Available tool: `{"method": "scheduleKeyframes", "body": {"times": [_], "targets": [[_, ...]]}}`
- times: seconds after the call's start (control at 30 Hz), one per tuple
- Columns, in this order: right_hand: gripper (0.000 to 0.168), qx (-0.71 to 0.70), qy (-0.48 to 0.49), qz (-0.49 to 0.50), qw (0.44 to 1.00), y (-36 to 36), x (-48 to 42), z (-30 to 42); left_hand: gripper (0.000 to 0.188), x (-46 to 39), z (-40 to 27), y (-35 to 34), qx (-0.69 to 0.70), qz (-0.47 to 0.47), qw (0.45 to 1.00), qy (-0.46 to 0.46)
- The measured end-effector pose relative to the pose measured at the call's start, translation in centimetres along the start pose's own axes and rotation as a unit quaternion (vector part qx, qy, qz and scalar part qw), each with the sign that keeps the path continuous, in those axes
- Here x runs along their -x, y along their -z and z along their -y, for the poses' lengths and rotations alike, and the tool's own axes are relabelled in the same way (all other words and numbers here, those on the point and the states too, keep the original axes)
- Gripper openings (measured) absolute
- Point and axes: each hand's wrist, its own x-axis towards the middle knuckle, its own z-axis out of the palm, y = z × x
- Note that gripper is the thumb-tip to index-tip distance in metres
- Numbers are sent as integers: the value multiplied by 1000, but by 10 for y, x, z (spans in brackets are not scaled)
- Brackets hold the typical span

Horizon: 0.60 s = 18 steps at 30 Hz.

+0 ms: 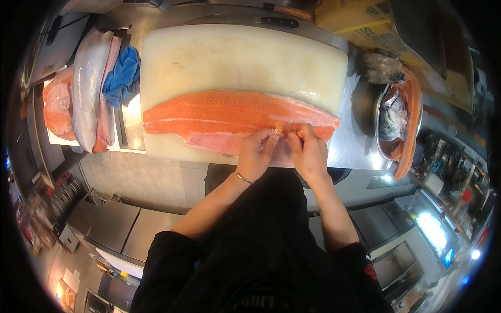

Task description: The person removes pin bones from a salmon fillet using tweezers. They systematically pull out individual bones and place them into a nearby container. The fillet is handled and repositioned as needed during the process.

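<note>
A large orange salmon fillet [219,107] lies flesh side up across a pale cutting board [235,58], its pale belly edge toward me. Over the fillet's right half, my left hand [256,150] pinches a small orange scrap of fish [278,126] between thumb and fingertips. Just to its right is my right hand [312,154], fingers curled and fingertips at the flesh. Whether anything sits between the right thumb and forefinger is hidden; only a small dark patch shows there.
Beyond the board lie a black-handled knife [278,22] and a wooden-handled tool [289,10]. Left are a blue cloth [123,76], a silver-skinned fish side [89,86] and orange fish pieces [58,105]. Right, a metal bowl [377,131] holds a fish head [391,121]; a cardboard box [362,25] stands behind.
</note>
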Motion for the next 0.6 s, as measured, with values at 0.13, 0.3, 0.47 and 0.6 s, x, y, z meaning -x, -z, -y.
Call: {"method": "scheduleKeyframes", "body": {"times": [0.13,0.3,0.47,0.6], "targets": [[23,26,-3,35,999,25,42,-4,22,0,-5,5,-88,34,993,-73],[26,-101,30,-11,994,9,31,5,22,7,-9,14,-85,150,985,13],[25,2,-19,-44,999,-15,-4,18,22,-5,3,31,-120,52,991,-8],[25,52,-17,-19,998,2,19,23,19,-7,-1,24,-71,19,997,-18]]}}
